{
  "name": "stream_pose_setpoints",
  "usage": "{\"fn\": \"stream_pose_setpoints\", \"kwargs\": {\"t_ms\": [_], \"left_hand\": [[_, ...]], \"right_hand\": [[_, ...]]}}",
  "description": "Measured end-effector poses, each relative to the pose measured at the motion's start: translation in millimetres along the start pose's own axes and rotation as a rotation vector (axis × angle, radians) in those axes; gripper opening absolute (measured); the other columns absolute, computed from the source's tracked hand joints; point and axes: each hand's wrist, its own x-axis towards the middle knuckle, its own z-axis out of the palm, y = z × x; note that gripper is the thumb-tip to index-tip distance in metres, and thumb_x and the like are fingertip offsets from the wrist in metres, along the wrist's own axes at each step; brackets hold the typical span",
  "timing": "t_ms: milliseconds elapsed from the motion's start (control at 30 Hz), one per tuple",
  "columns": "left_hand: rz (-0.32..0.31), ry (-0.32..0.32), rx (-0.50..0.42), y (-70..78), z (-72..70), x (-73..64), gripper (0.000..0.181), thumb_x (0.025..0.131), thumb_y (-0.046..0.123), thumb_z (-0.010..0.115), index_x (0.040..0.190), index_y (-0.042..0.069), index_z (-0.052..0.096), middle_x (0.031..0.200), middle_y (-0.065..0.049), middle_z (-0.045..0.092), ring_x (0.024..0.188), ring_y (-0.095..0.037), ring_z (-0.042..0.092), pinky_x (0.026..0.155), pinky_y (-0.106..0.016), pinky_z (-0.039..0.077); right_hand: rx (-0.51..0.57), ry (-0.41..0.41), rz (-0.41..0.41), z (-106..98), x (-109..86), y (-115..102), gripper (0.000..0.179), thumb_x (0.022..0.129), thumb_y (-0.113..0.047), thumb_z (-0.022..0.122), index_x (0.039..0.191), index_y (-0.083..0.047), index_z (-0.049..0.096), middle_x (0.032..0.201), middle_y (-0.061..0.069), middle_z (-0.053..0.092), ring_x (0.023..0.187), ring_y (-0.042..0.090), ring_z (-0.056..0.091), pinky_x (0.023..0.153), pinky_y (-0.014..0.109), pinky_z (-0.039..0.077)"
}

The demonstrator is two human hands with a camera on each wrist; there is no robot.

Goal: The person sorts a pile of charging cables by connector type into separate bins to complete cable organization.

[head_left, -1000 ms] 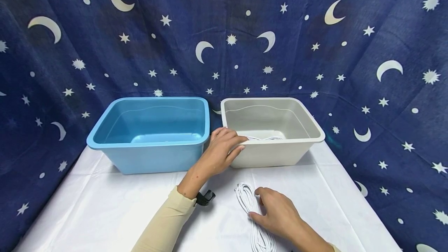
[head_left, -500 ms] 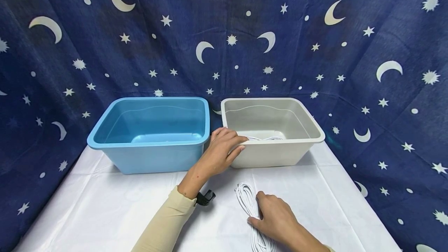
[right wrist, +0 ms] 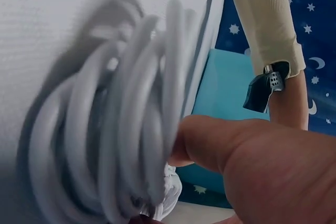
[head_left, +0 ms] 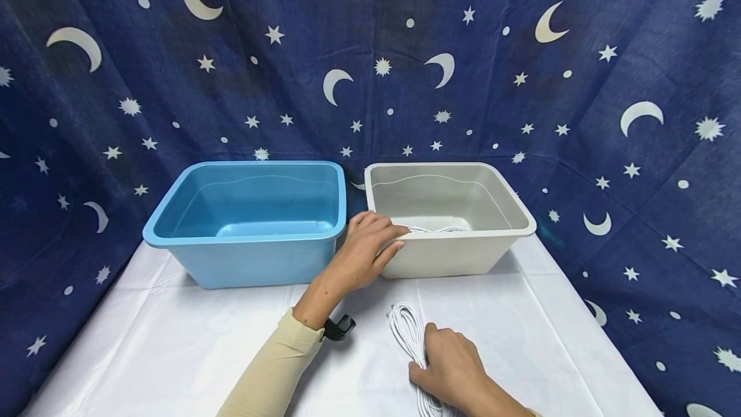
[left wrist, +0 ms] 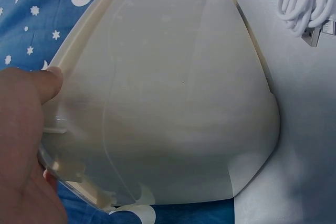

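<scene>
A coiled white cable lies on the white cloth, with a metal plug end showing in the left wrist view. Thumb and fingers of my right hand grip the middle of this coil. Up close in the right wrist view, the cable loops fill the left side, beside my thumb; the other fingers are mostly hidden. My left hand holds the front left corner of a pale grey plastic bin, thumb outside and fingers over the rim. Inside that bin, part of another white cable shows.
To the left of the grey bin stands a blue bin, a narrow gap between them. Both rest on a table with a white cloth. Behind hangs a dark blue curtain with moons and stars. A black wrist strap is on my left wrist.
My right hand has closed from loosely spread fingers onto the coiled cable and shifted slightly toward me. The left hand and both bins have stayed in place.
</scene>
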Motion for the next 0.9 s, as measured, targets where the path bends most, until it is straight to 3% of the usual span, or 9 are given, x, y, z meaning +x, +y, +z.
{"fn": "stream_pose_setpoints", "kwargs": {"t_ms": [200, 400, 633, 900], "left_hand": [[-0.004, -0.005, 0.006, 0.0, -0.1, -0.7, 0.028, 0.111, 0.029, 0.057, 0.133, 0.021, 0.073, 0.110, 0.005, 0.067, 0.119, -0.018, 0.055, 0.118, -0.050, 0.028], [-0.005, -0.004, 0.003, -0.9, 0.5, -0.9, 0.028, 0.111, 0.030, 0.057, 0.133, 0.021, 0.073, 0.109, 0.005, 0.067, 0.117, -0.017, 0.055, 0.118, -0.049, 0.029], [-0.004, 0.002, 0.004, -0.3, -0.2, 0.1, 0.027, 0.111, 0.029, 0.058, 0.132, 0.021, 0.073, 0.109, 0.005, 0.067, 0.117, -0.017, 0.056, 0.119, -0.049, 0.029], [0.001, 0.007, 0.004, 0.5, -0.1, 0.3, 0.027, 0.111, 0.029, 0.058, 0.132, 0.021, 0.073, 0.109, 0.005, 0.067, 0.117, -0.017, 0.056, 0.118, -0.049, 0.029]], "right_hand": [[-0.006, 0.012, -0.014, 1.0, 1.1, -0.2, 0.036, 0.069, -0.019, 0.088, 0.088, 0.003, 0.067, 0.068, 0.004, 0.062, 0.055, 0.012, 0.058, 0.050, 0.032, 0.053], [-0.038, 0.040, -0.023, -1.4, 2.4, 1.4, 0.025, 0.063, -0.008, 0.083, 0.080, -0.007, 0.065, 0.066, -0.004, 0.055, 0.056, 0.008, 0.048, 0.051, 0.028, 0.046], [-0.056, 0.079, -0.042, -12.6, 2.4, 4.4, 0.026, 0.063, -0.005, 0.079, 0.076, -0.015, 0.060, 0.070, -0.009, 0.049, 0.063, 0.007, 0.045, 0.054, 0.026, 0.043], [-0.049, 0.168, -0.069, -30.9, 4.3, 8.2, 0.025, 0.061, -0.001, 0.075, 0.080, -0.013, 0.064, 0.074, -0.010, 0.048, 0.068, 0.008, 0.043, 0.060, 0.026, 0.042]]}}
